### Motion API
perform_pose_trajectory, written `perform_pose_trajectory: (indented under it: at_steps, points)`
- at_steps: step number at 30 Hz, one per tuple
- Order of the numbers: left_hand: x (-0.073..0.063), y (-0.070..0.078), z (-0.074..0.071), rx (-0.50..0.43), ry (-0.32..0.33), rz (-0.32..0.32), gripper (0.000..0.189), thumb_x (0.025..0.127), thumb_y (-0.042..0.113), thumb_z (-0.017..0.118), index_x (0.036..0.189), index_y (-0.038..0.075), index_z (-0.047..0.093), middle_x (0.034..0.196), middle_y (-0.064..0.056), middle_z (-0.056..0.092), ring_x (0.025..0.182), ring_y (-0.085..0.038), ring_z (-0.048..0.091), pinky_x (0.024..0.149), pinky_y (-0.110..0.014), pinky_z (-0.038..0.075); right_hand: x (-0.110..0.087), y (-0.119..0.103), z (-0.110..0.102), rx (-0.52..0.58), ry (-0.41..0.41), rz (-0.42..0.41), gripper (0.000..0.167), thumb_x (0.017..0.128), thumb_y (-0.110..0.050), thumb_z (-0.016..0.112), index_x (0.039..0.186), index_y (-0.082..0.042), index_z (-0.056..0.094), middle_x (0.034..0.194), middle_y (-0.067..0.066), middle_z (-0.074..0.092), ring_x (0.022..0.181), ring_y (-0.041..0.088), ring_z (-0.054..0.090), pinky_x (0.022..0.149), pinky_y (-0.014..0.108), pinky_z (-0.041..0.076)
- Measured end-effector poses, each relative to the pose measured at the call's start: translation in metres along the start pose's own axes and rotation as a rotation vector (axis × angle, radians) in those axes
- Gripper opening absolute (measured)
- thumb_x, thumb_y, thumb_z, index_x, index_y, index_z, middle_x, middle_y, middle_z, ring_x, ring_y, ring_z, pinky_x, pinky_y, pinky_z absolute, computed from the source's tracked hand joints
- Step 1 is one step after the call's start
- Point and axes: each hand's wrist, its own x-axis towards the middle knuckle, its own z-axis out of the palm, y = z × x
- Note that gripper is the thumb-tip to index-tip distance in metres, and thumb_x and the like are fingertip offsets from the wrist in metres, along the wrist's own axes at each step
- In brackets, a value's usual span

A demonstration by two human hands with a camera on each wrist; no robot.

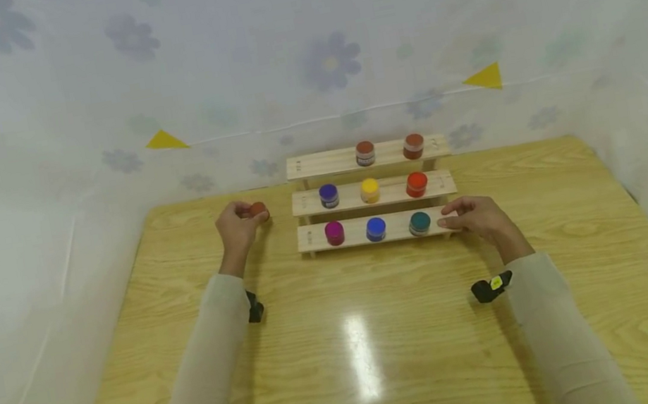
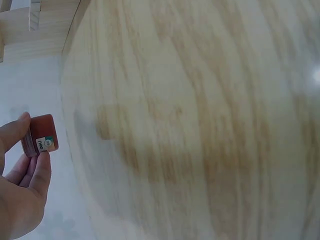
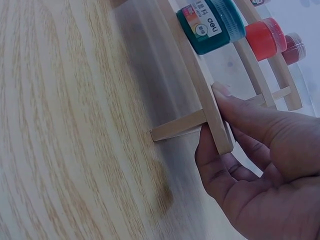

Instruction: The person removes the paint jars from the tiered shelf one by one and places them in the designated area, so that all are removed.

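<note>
My left hand pinches a small brown paint jar between thumb and fingers, to the left of a three-tier wooden rack. My right hand grips the right end of the rack's lowest board, thumb on top and fingers beneath. Closest to that hand on the board is a dark green paint jar. A blue jar and a magenta jar share the lowest tier. Purple, yellow and red jars fill the middle one.
On the top tier stand two brownish jars, one near the middle and one toward the right. The rack is at the far side of a wooden table, in front of a flower-patterned white sheet. Yellow triangles mark the sheet.
</note>
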Motion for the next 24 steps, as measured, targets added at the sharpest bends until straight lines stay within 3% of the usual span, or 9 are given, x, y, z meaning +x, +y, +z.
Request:
perform_pose_trajectory:
  at_steps: [14,24]
  points:
    - [-0.005,-0.009,0.006,0.070,-0.016,-0.053,0.038,0.080,0.017,0.077,0.107,-0.003,0.060,0.105,-0.022,0.064,0.096,-0.034,0.061,0.085,-0.043,0.054,0.000,0.001,-0.001,0.011,-0.006,-0.021,0.048,0.087,-0.027,0.070,0.122,0.001,0.055,0.090,0.000,0.043,0.078,0.013,0.046,0.070,0.029,0.049]
    - [-0.008,-0.015,0.008,0.042,-0.024,-0.050,0.039,0.080,0.014,0.077,0.109,-0.004,0.058,0.108,-0.023,0.063,0.100,-0.035,0.061,0.088,-0.045,0.054,0.002,0.003,-0.001,0.019,-0.004,-0.016,0.049,0.086,-0.026,0.071,0.123,0.002,0.055,0.088,0.000,0.043,0.078,0.015,0.044,0.069,0.030,0.048]
